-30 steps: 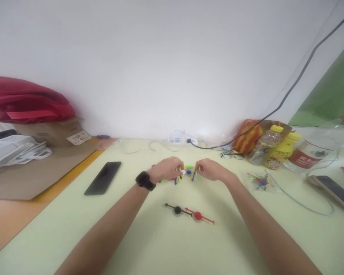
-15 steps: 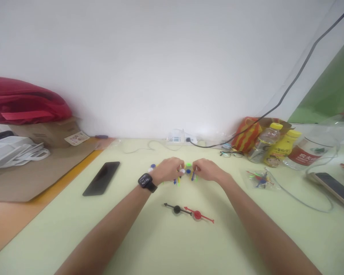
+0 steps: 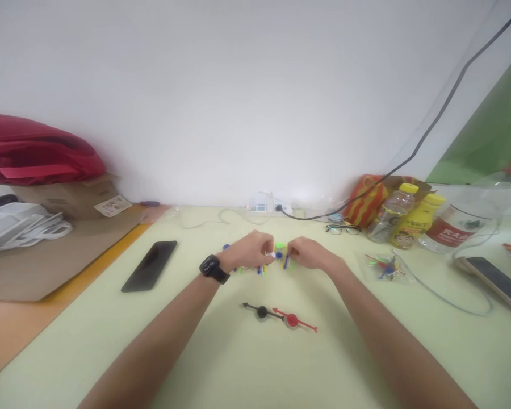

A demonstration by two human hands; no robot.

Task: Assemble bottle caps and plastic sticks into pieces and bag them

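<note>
My left hand [image 3: 250,251], with a black watch on its wrist, and my right hand [image 3: 306,253] are side by side over a small heap of coloured plastic pieces [image 3: 278,256] on the pale green table [image 3: 238,363]. Both hands have their fingers curled in a pinch on small pieces from the heap. The left fingers seem to hold a white piece, the right a thin blue stick. Closer to me lie a black ball with a stick [image 3: 262,311] and a red ball with a stick [image 3: 292,320], joined end to end.
A black phone [image 3: 150,264] lies to the left. A bag of coloured pieces [image 3: 385,266], glasses [image 3: 343,229], bottles [image 3: 394,218] and another phone [image 3: 494,276] are on the right. A power strip [image 3: 266,205] is by the wall; a red bag [image 3: 34,150] sits far left.
Both hands stay over the heap and only shift slightly as the fingers work on the small pieces. The black and red ball sticks have not moved.
</note>
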